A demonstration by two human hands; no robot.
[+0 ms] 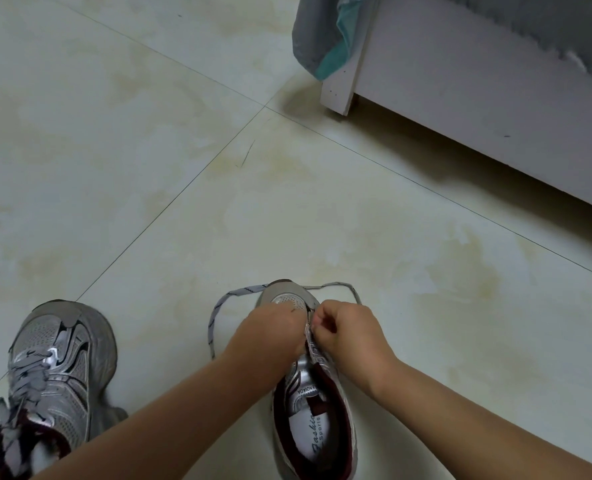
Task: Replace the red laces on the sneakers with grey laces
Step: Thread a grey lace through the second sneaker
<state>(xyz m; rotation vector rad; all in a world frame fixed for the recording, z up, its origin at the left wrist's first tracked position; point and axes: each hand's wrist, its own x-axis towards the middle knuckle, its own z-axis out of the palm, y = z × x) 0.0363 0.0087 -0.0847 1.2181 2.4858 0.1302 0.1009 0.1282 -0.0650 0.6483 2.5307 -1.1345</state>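
The tiled floor (183,168) lies open ahead of you and leftward; a white bed frame (460,109) bounds the right. The laced sneaker (55,368) sits left. The unlaced sneaker (313,427) points away, long axis between your wrists. Your left hand (270,332) curls over its toe-end eyelets; your right hand (348,329) pinches there, just beside. The grey lace (218,313) loops round the toe.
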